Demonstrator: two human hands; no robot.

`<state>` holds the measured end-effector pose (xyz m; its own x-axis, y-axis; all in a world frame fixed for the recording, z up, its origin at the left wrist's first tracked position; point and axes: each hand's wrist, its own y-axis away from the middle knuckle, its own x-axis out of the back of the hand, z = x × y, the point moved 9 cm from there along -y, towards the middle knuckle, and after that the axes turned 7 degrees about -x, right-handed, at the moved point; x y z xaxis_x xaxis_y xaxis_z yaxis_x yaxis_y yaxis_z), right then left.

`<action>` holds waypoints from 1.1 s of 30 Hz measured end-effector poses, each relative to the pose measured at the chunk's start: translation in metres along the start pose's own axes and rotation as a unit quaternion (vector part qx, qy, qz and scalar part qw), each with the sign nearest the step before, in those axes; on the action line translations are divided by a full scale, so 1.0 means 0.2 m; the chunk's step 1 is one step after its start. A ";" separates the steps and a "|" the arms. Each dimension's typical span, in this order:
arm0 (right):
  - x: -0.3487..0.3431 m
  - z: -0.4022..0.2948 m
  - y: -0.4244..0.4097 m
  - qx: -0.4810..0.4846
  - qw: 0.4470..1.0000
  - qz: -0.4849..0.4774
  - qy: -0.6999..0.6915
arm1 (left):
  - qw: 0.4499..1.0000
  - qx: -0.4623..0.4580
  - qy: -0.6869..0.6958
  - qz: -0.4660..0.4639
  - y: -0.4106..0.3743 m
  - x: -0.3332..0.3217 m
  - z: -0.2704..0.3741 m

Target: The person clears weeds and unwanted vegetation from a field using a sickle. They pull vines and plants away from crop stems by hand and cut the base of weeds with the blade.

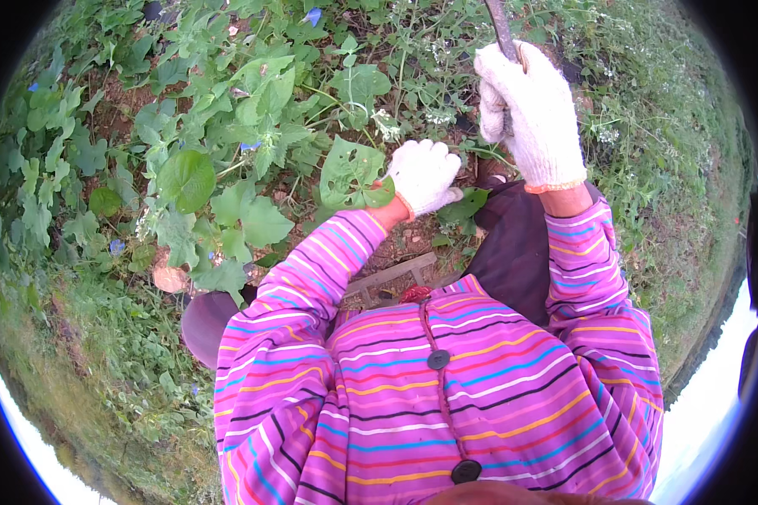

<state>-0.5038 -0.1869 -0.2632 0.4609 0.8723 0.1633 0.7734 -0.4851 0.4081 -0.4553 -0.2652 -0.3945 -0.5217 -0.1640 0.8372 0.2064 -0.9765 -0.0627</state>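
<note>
My left hand (424, 177), in a white knitted glove, is low among the weeds with its knuckles up and fingers curled. Whether it grips a stem underneath is hidden. A leaf riddled with holes (348, 173) overlaps my left wrist. Higher and to the right, my right hand (534, 117), gloved the same way, is closed around a dark, rusty-looking tool (500, 28). The tool's shaft runs up past the top edge of the view, so its far end is out of sight. Small white flowers (386, 125) stand just above my left hand.
Dense broad-leaved vines (246, 214) with a few blue flowers (314, 16) spread to the left. Finer weeds (631, 126) cover the right side. Close before my body lies a slatted frame (391, 278) on stony soil. A pinkish stone (170, 271) sits by my left knee.
</note>
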 end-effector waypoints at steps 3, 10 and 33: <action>-0.01 0.01 0.06 -0.011 0.999 -0.025 -0.031 | 0.913 0.007 -0.188 -0.362 0.20 -0.73 -0.24; 0.14 -0.02 0.12 0.027 0.998 -0.016 -0.060 | 0.887 0.070 -0.091 -0.447 0.81 -0.74 -0.26; -0.03 0.21 0.31 -0.003 0.994 -0.052 0.101 | 0.527 -0.010 0.659 0.536 1.97 1.33 -0.23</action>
<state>-0.4399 -0.2248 -0.2757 0.2811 0.9128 0.2963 0.8098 -0.3913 0.4372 -0.5515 -0.7004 -0.2209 -0.2378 -0.5651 -0.7900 0.9660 -0.2225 -0.1316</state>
